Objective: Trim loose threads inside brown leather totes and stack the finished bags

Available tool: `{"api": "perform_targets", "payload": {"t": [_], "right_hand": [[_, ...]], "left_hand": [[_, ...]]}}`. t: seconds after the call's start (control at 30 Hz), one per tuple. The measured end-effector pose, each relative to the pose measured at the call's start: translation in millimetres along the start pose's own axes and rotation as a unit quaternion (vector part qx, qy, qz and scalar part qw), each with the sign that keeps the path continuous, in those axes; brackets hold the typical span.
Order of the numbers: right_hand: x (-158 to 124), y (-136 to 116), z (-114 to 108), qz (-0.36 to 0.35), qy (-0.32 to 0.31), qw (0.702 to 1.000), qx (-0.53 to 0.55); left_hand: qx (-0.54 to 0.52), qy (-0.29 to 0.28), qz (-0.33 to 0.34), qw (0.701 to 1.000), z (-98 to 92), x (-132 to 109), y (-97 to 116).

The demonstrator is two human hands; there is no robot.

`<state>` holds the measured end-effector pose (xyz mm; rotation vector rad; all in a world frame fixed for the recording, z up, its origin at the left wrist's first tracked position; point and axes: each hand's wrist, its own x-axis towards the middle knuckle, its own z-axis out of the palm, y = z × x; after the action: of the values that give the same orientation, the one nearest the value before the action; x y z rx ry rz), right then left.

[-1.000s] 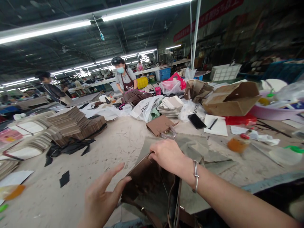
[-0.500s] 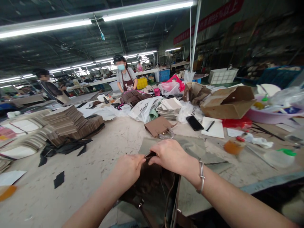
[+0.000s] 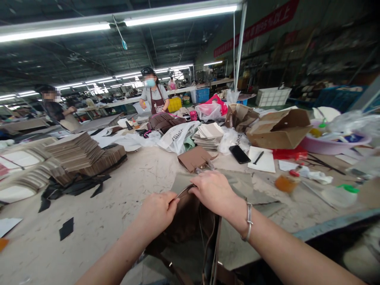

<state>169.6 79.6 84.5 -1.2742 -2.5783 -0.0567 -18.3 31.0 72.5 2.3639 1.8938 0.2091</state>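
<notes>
A dark brown handbag (image 3: 185, 223) stands at the near edge of the table, its mouth facing me and its inside in shadow. Along its far top rim, my left hand (image 3: 158, 211) pinches the edge between thumb and fingers. A short way to the right, my right hand (image 3: 212, 194), with a silver bangle at the wrist, grips the same rim. A strip of the edge shows between the two hands. Just beyond them lies a flat brown bag panel (image 3: 196, 157) with clear-wrapped handles. A grey-green sheet (image 3: 237, 245) spreads under the bag.
Stacks of brown pieces (image 3: 77, 152) and black scraps (image 3: 67, 228) lie left. Right are a phone (image 3: 239, 154), a pen on paper (image 3: 261, 160), an amber jar (image 3: 287, 181), a green-capped bottle (image 3: 341, 195) and a cardboard box (image 3: 279, 130). A masked co-worker (image 3: 154, 95) stands across the table.
My hands have spread slightly apart along the rim, showing more of the edge between them. The view has shifted slightly to the right. The masked co-worker's hand has risen.
</notes>
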Motion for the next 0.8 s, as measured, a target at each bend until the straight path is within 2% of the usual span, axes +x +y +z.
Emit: {"api": "perform_targets", "payload": {"t": [0.17, 0.27, 0.37, 0.47, 0.63, 0.8], "right_hand": [[3.1, -0.5, 1.7, 0.007, 0.004, 1.0, 0.001], [4.0, -1.0, 2.9, 0.005, 0.012, 1.0, 0.002], [5.0, -1.8, 3.5, 0.005, 0.024, 1.0, 0.001], [6.3, -2.8, 3.0, 0.011, 0.017, 1.0, -0.003], [7.6, -3.7, 2.2, 0.018, 0.006, 1.0, -0.007], [4.4, 2.9, -0.8, 0.021, -0.002, 1.0, 0.018]], "left_hand": [[0.019, -0.013, -0.01, 1.0, -2.1, 1.4, 1.8], [-0.024, -0.026, -0.015, 0.999, -7.7, 1.6, -0.1], [-0.084, -0.046, 0.001, 0.995, -15.8, 3.9, -0.7], [-0.085, -0.049, 0.032, 0.995, -19.7, 12.4, 3.7], [-0.017, -0.037, 0.028, 0.999, -9.1, 30.9, 11.6], [-0.011, -0.023, 0.019, 0.999, -1.0, 33.4, 12.4]]}}
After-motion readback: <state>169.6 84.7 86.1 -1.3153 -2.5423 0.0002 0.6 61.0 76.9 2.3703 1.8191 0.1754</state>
